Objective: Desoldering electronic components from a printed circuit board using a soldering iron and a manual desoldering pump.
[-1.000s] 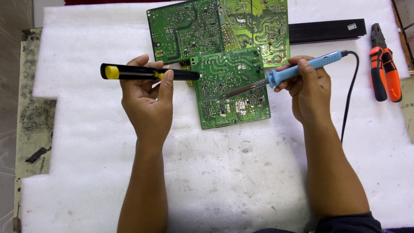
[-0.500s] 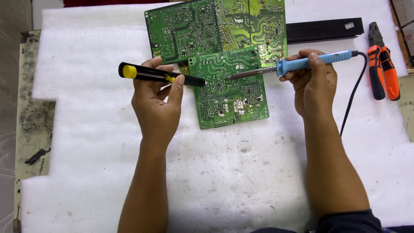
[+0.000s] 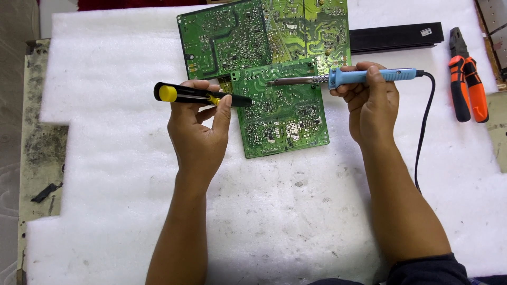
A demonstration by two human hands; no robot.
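Small green circuit board lies flat on the white foam sheet, approx centre, toward the far edge; its far edge butts against or slips just under a larger green board — can't tell which. Solder side up on both. Judgement: the small board is light, stiff, thin, and fragile at the joints and traces; it'll skate on the foam if you push sideways, so take it by the bare edges or a corner, not across the solder face. Your left hand pinches a black screwdriver w/ yellow butt between thumb and fingertips, shaft level, tip touching or just over the board's left edge. Your right hand is closed round the blue grip of a soldering iron, fingers wrapped on top, metal barrel pointing left, tip over the board's far-left part; contact w/ the board not readable. Iron handles light but assume the tip is hot: hold the blue grip only. Its black cord loops off toward the near-right of the foam and could drag. Outward: a long black bar at the far-right of the foam, orange-and-black pliers beside the right edge. Stained bench shows past the foam's left edge.
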